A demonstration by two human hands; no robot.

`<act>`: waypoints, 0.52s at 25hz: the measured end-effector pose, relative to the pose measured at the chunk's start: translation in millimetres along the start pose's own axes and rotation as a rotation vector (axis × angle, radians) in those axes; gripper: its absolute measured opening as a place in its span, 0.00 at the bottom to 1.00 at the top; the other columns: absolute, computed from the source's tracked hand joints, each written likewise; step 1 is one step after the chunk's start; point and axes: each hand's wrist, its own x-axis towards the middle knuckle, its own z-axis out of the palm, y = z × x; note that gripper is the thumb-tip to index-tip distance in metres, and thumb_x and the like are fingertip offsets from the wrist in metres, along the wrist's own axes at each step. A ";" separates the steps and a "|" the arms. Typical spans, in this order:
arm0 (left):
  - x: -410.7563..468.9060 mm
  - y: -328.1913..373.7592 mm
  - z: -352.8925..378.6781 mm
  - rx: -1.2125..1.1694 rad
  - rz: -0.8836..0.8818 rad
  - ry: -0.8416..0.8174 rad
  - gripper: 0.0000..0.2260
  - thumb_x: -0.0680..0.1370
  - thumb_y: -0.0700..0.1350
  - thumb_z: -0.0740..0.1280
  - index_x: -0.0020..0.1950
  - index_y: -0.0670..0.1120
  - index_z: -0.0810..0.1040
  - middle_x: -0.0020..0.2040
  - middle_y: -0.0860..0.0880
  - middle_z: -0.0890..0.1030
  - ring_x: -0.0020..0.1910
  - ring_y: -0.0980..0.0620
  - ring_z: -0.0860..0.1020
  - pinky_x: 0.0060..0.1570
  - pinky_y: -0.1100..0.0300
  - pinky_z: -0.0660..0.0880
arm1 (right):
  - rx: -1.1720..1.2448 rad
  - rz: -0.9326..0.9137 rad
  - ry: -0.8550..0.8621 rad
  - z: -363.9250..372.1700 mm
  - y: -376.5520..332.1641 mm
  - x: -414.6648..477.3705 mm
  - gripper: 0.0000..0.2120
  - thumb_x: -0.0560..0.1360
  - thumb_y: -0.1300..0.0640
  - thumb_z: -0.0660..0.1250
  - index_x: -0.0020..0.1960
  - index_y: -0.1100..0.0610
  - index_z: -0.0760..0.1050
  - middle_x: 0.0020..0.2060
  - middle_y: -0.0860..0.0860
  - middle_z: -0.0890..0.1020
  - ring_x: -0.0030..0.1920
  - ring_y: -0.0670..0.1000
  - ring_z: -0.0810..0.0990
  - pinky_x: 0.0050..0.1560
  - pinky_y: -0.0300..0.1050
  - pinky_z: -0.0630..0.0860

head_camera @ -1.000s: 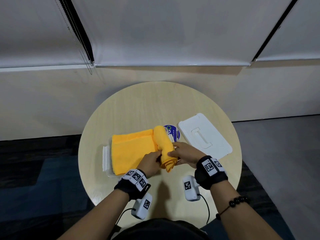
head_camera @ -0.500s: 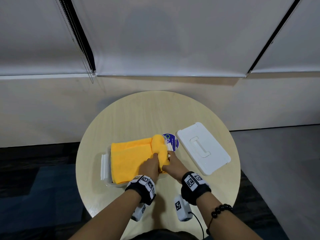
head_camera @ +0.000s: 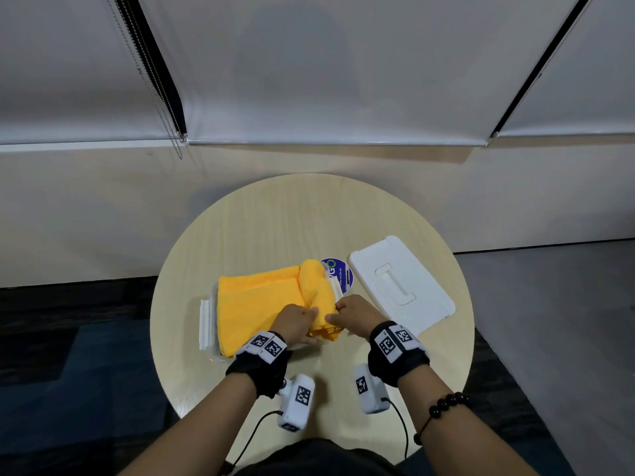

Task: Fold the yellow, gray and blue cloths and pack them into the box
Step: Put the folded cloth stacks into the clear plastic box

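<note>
Yellow cloth spread over box at worktop centre, right edge bunched into roll. I see left hand and right hand either side of roll's near end, each grip pinching yellow fabric. White lid flat, just right of box. Blue round label between roll and lid; whether stuck to box, can't tell.
</note>
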 end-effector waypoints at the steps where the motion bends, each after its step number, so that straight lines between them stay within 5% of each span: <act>1: -0.6 4.7 4.5 -0.006 -0.020 0.018 0.15 0.83 0.49 0.63 0.61 0.37 0.76 0.55 0.40 0.81 0.59 0.40 0.80 0.41 0.64 0.77 | 0.001 0.001 -0.003 2.8 0.8 1.6 0.15 0.76 0.54 0.71 0.53 0.66 0.79 0.49 0.62 0.82 0.49 0.59 0.83 0.55 0.56 0.82; 2: -1.8 8.2 6.6 0.011 -0.054 0.043 0.13 0.84 0.47 0.61 0.58 0.38 0.76 0.52 0.41 0.80 0.59 0.40 0.80 0.36 0.67 0.75 | -0.021 -0.007 -0.002 5.9 1.0 3.0 0.15 0.76 0.55 0.71 0.55 0.65 0.79 0.50 0.62 0.82 0.51 0.60 0.82 0.55 0.55 0.82; 5: -0.4 11.0 11.2 -0.012 -0.144 -0.088 0.18 0.86 0.48 0.57 0.71 0.38 0.68 0.67 0.37 0.72 0.67 0.40 0.71 0.58 0.57 0.69 | -0.155 -0.056 0.030 11.7 -1.0 4.2 0.16 0.77 0.54 0.69 0.62 0.61 0.76 0.55 0.57 0.80 0.56 0.57 0.79 0.54 0.47 0.77; 10: -0.4 12.6 21.2 0.193 -0.118 -0.099 0.35 0.77 0.61 0.69 0.75 0.40 0.65 0.74 0.40 0.66 0.73 0.41 0.66 0.72 0.50 0.62 | -0.100 -0.035 0.016 1.8 -5.7 5.8 0.13 0.78 0.62 0.66 0.61 0.62 0.79 0.58 0.58 0.81 0.59 0.57 0.79 0.61 0.52 0.80; 11: -2.0 14.6 22.6 0.169 -0.135 -0.083 0.33 0.76 0.59 0.70 0.74 0.41 0.67 0.73 0.41 0.68 0.72 0.42 0.67 0.71 0.51 0.63 | -0.071 -0.028 0.062 1.8 -5.1 3.3 0.10 0.78 0.62 0.66 0.58 0.62 0.80 0.55 0.58 0.82 0.56 0.57 0.81 0.59 0.53 0.81; 13: 4.9 10.4 27.9 0.149 -0.118 -0.039 0.14 0.78 0.52 0.71 0.57 0.45 0.75 0.67 0.41 0.75 0.61 0.45 0.75 0.62 0.55 0.70 | -0.107 -0.056 0.176 6.0 -4.6 -3.2 0.10 0.78 0.59 0.65 0.50 0.63 0.82 0.48 0.58 0.84 0.50 0.57 0.83 0.53 0.51 0.82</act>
